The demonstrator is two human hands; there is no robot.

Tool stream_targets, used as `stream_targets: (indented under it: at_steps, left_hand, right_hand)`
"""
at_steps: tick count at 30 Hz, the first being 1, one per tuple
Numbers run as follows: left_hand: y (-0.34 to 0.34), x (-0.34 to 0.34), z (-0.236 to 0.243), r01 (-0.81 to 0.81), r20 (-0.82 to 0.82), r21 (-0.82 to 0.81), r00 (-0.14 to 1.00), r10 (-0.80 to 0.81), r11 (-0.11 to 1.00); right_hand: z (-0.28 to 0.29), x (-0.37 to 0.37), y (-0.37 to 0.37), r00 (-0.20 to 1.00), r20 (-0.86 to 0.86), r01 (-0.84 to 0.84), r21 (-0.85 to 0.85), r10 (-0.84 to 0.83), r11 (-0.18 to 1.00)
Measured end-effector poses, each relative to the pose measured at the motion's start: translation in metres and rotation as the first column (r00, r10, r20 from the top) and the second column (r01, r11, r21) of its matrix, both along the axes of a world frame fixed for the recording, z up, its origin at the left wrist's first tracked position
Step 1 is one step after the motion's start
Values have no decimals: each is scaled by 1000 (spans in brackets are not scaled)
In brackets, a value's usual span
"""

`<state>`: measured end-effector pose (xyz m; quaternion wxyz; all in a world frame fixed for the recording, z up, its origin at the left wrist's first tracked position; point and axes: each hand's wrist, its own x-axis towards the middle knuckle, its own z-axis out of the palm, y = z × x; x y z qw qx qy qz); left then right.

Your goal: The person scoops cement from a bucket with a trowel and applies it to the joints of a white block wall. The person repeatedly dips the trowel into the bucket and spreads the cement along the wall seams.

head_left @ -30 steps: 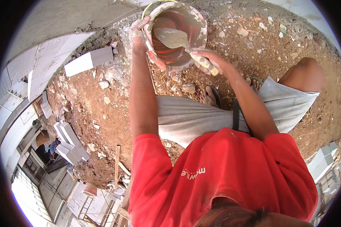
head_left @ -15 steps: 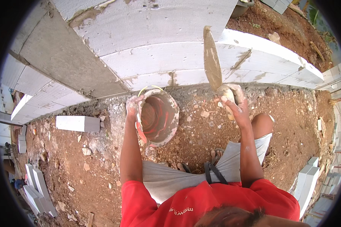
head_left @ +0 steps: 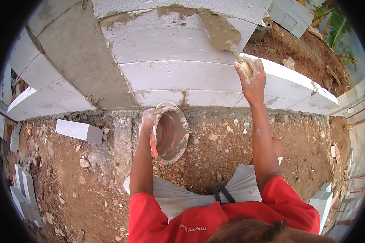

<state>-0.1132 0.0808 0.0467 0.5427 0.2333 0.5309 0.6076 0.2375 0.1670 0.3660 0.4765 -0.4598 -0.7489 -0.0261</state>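
My left hand [head_left: 150, 118] grips the rim of a mortar-smeared bucket [head_left: 172, 139], which is tilted so its inside shows grey and red streaks. My right hand [head_left: 252, 77] is wrapped round the pale handle of a trowel [head_left: 220, 30]. The broad blade, coated in grey-brown mortar, lies against the face of the white block wall [head_left: 166, 44], close to its upper joint. Whether the blade touches the wall is hard to tell. Mortar smears [head_left: 176, 11] run along that joint.
A grey concrete column [head_left: 89, 56] divides the wall. On the reddish soil [head_left: 93, 174] lie a loose white block [head_left: 79, 131], stones, and stacked blocks [head_left: 26, 194] at left. More blocks [head_left: 322, 202] stand at right. A lower white wall [head_left: 296, 85] runs rightward.
My right hand has raised the trowel up and forward to the upper wall, its blade now showing broadside. My left hand still holds the tilted bucket. The whole view has shifted slightly.
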Motion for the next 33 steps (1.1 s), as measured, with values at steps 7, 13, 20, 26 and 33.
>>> stream_targets:
  at_steps: [7, 13, 20, 26, 33]
  left_hand:
    - [-8, 3, 16, 78, 49, 1, 996, -78, 997]
    - [-4, 3, 5, 35, 5, 24, 999, -35, 999]
    - [-7, 4, 11, 71, 51, 13, 996, -72, 997]
    - [-9, 4, 15, 36, 38, 36, 999, -37, 999]
    - [-10, 11, 17, 1, 49, 1, 999, -1, 1000]
  right_hand:
    - [-8, 10, -9, 989, 38, 146, -198, -141, 969]
    - [-23, 17, -55, 957, -276, -44, -432, -86, 901]
    - [8, -33, -75, 963, -265, -155, -416, 44, 896]
    - [-9, -46, -53, 983, -175, 28, -129, -51, 991]
    - [-32, -49, -54, 953, -280, 118, -5, -115, 993]
